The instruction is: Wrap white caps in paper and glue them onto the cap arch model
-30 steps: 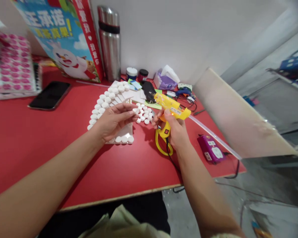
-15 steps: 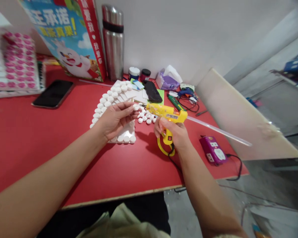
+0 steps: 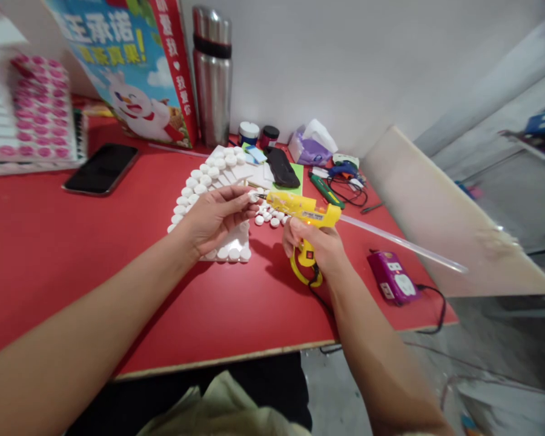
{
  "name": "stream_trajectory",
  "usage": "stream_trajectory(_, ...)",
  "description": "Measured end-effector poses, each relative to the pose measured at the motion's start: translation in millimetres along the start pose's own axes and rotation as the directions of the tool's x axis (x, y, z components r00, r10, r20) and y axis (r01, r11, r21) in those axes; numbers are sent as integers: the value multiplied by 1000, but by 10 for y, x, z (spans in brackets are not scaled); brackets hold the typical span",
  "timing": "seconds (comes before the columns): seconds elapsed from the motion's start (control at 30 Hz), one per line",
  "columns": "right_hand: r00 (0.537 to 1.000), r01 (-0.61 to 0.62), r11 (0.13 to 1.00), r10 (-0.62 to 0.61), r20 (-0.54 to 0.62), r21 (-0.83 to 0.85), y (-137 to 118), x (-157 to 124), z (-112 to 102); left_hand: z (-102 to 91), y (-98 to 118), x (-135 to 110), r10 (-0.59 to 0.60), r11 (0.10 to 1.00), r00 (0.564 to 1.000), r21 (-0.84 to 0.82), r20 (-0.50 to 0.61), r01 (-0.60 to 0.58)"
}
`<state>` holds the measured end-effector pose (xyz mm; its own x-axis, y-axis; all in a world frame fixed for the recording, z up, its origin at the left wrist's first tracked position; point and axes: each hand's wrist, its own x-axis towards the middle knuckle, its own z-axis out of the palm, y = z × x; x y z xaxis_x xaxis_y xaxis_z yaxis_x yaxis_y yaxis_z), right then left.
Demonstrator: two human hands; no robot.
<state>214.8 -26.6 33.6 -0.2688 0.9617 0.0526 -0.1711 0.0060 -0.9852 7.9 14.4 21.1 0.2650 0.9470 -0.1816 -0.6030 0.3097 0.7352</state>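
Between the thumb and fingers of my left hand [image 3: 220, 219] is a small round white disc [image 3: 253, 196]. My right hand [image 3: 315, 239] is wrapped round the handle of a yellow glue gun [image 3: 300, 208], whose metal nozzle is at the disc; whether they touch is hard to tell. A clear glue stick [image 3: 404, 243] sticks out of the gun's back. Beneath my left hand lies a white board [image 3: 234, 244] edged with rows of white discs, partly hidden by the hand. Several loose white discs [image 3: 272, 216] are piled on the table behind the gun.
On the red table [image 3: 186, 327] lie a phone [image 3: 102, 168] and a purple power socket box [image 3: 394, 278]. Along the wall stand a printed bag [image 3: 131, 72], a steel flask [image 3: 212, 79], small jars [image 3: 248, 132] and a tissue pack [image 3: 312, 145]. A green-handled tool [image 3: 327, 191] lies at right.
The glue gun's nozzle has come closer to the disc in my left hand. The whole view has shifted slightly; both hands keep their holds.
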Motion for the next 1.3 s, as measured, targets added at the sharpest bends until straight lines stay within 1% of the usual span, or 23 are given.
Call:
stream_trajectory(0.13,1000,5,1000,-5,4,-4,28,-1,-17,2,3,-10,-10,1000,1000,18,-1,10)
stream_trajectory(0.3,999,36,999,-36,6,-11,53,-2,-41,29,21,-18,-21,1000,1000,-11,-16,21)
stream_trajectory(0.53,1000,29,999,-29,7,-28,26,-10,-28,33,30,-12,-11,1000,999,-27,-46,9)
stream_trajectory(0.8,1000,12,999,-12,6,-47,64,-14,-51,44,24,-11,-1,1000,998,-28,-63,0)
stream_trajectory(0.97,1000,16,998,-15,16,-64,42,-18,-41,45,28,-11,-3,1000,998,-29,-62,2)
stream_trajectory(1.17,1000,19,1000,-19,-7,-24,26,-8,-11,48,31,-15,-7,999,999,-34,-34,6)
stream_trajectory(1.3,999,33,999,-33,1,-27,30,-5,-15,42,26,-14,-13,999,1000,-34,-22,12)
